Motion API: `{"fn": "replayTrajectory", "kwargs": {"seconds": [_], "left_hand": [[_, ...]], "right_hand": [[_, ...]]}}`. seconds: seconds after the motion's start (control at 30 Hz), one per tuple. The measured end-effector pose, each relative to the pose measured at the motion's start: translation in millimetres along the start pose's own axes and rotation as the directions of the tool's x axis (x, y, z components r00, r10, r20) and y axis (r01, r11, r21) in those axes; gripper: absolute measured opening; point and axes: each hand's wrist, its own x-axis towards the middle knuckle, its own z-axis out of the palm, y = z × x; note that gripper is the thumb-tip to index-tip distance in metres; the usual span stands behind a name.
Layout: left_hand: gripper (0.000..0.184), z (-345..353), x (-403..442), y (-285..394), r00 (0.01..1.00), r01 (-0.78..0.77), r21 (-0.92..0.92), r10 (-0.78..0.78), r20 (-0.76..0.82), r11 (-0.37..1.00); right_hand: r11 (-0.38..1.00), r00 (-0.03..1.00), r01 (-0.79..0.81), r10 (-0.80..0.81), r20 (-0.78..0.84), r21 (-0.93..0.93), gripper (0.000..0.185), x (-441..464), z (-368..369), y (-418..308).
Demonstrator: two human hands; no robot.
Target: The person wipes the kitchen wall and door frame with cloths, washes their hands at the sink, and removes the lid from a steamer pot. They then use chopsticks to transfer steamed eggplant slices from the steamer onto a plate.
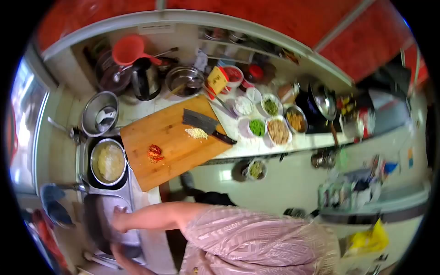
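Both of my hands reach left over the grey sink basin [101, 200]. My right hand [120, 220] is over its right side; the fingers are small and blurred, and I see no object in them. Lower down is my left hand [117, 250], near the basin's front end, its fingers mostly hidden. Beside the basin, a steel bowl [93, 170] holds pale yellow food. On the wooden cutting board [137, 133] lie a cleaver [200, 121], chopped pale bits [196, 133] that look like garlic, and chopped red chili [155, 154].
Small bowls of chopped greens [257, 128], pale sliced food [277, 131] and brown food [296, 121] stand along the counter. Behind the board are a kettle [145, 80], a steel pot [184, 81] and a red dipper [129, 50]. A wok [324, 101] sits farther right. A bin [255, 170] stands on the floor.
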Motion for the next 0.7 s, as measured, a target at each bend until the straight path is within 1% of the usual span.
{"fn": "replayTrajectory", "kwargs": {"seconds": [0.03,0.07,0.1,0.13,0.17,0.2,0.23,0.3,0.33,0.37,0.4,0.43,0.5,0.57,0.63,0.67,0.7], "left_hand": [[0.045,15.6,-10.4,18.3,0.987,0.006,0.149,0.018,-0.161,0.989],[0.042,35.2,-18.7,37.9,0.970,0.028,0.221,0.027,-0.240,0.975],[0.039,53.0,-30.5,53.5,0.959,0.041,0.277,0.041,-0.282,0.960],[0.036,73.3,-35.1,67.4,0.957,0.028,0.347,0.076,-0.282,0.937],[0.033,98.6,-44.7,84.0,0.956,-0.016,0.407,0.133,-0.261,0.913],[0.034,116.1,-49.4,80.4,0.940,-0.123,0.601,0.287,-0.185,0.790],[0.033,134.3,-52.7,73.1,0.949,-0.209,0.556,0.304,-0.083,0.805],[0.030,200.3,-82.1,91.4,0.971,-0.225,0.439,0.238,0.025,0.870],[0.029,233.6,-106.1,111.1,0.944,-0.330,0.538,0.278,0.177,0.776],[0.027,268.1,-132.1,125.9,0.897,-0.440,0.603,0.293,0.332,0.665],[0.025,299.8,-159.6,131.0,0.890,-0.411,0.583,0.170,0.423,0.701],[0.023,330.7,-185.1,130.4,0.861,-0.375,0.569,0.047,0.507,0.732],[0.020,365.6,-225.1,80.4,0.760,-0.450,0.441,0.073,0.646,0.777],[0.021,408.9,-276.7,68.9,0.726,-0.342,0.502,-0.116,0.678,0.794],[0.023,466.6,-332.8,88.7,0.722,-0.096,0.563,-0.332,0.607,0.821],[0.023,482.3,-348.7,87.9,0.700,-0.163,0.608,-0.343,0.626,0.777],[0.023,503.5,-359.4,88.4,0.675,-0.234,0.639,-0.351,0.649,0.733]], "right_hand": [[0.983,0.992,-0.017,-0.006,-0.129,-0.181,0.035,-11.8,2.6,13.2],[0.935,0.967,-0.079,-0.013,-0.256,-0.345,0.036,-23.5,6.7,26.4],[0.983,0.958,-0.006,-0.046,-0.282,-0.183,0.037,-45.6,7.7,28.6],[0.998,0.943,0.068,-0.065,-0.327,-0.003,0.038,-59.5,7.2,27.4],[0.992,0.924,0.017,0.033,-0.381,0.127,0.037,-79.3,7.8,32.8],[0.965,0.898,-0.017,0.129,-0.420,0.261,0.037,-105.6,13.8,42.8],[0.921,0.872,-0.046,0.226,-0.435,0.387,0.037,-132.8,21.1,59.0],[0.907,0.821,-0.003,0.242,-0.517,0.421,0.036,-186.2,40.3,100.4],[0.886,0.812,-0.007,0.276,-0.515,0.464,0.035,-226.3,42.2,111.8],[0.863,0.802,-0.012,0.310,-0.511,0.505,0.035,-272.8,41.5,128.9],[0.722,0.791,-0.042,0.447,-0.419,0.690,0.035,-317.0,45.5,147.0],[0.544,0.778,-0.064,0.552,-0.300,0.837,0.035,-363.2,49.5,162.8],[0.530,0.597,-0.096,0.708,-0.377,0.843,0.036,-468.1,49.7,181.0],[0.599,0.488,-0.205,0.748,-0.449,0.774,0.034,-551.9,66.0,220.2],[0.480,0.435,-0.101,0.809,-0.395,0.871,0.033,-630.1,69.4,238.9],[0.339,0.529,0.000,0.798,-0.288,0.941,0.034,-661.8,72.4,256.5],[0.171,0.611,0.067,0.772,-0.175,0.983,0.035,-693.6,75.3,274.2]]}}
